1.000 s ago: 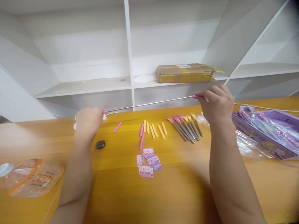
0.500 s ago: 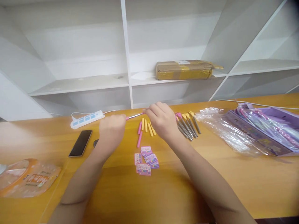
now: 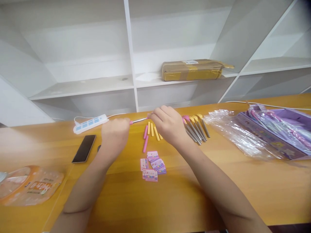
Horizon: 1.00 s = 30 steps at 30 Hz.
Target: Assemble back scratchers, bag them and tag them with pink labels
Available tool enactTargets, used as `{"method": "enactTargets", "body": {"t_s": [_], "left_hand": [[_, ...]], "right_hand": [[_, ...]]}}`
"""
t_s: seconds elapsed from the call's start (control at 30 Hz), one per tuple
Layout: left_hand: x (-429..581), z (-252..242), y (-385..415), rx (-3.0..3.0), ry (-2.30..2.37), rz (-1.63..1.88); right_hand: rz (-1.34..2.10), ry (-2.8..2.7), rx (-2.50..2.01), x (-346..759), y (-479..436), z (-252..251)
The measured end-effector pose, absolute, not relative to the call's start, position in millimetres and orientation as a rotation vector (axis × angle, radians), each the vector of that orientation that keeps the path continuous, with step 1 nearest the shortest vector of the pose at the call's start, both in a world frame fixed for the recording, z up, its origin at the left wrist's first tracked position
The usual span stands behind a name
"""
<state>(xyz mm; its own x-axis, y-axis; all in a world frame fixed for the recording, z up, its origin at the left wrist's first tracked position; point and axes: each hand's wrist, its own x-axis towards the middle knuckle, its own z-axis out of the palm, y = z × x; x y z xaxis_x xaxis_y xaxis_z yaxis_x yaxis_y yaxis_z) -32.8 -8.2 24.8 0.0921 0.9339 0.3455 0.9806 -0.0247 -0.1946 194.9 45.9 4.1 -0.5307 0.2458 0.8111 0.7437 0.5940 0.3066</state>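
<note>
My left hand (image 3: 115,135) is closed round the pink end of a thin back scratcher (image 3: 139,120), whose silver metal rod runs level between my fists. My right hand (image 3: 167,124) grips its other end, which is hidden in the fingers. Below the rod lie several yellow handle tubes (image 3: 152,129) and pink handle tubes (image 3: 145,143). Right of my right hand, several metal back scratchers (image 3: 198,129) with pink or yellow claw-like heads lie side by side. Nearer me is a loose pile of small printed cards (image 3: 150,175).
A phone (image 3: 84,149) and a white power strip (image 3: 90,124) lie on the left, with an orange-labelled plastic container (image 3: 34,186) nearer. Clear plastic wrappers (image 3: 240,136) and a filled purple box (image 3: 272,136) occupy the right. A taped carton (image 3: 194,70) sits on the shelf.
Both hands keep their hold on the back scratcher and have barely moved. The view has shifted very slightly.
</note>
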Motion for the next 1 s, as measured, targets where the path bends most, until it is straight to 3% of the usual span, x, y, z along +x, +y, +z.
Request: {"method": "enactTargets", "body": {"t_s": [0.5, 0.77, 1.0], "left_hand": [[-53, 46, 35, -1.989, -2.122, -0.022], [-188, 75, 40, -1.441, -1.935, -0.408], [-182, 66, 48, -1.562, -1.896, -0.521]], "right_hand": [[-0.806, -1.906, -0.911, 243, 73, 17], [-0.749, -1.305, -1.374, 438, 115, 23], [-0.773, -1.270, -1.343, 448, 104, 24]]}}
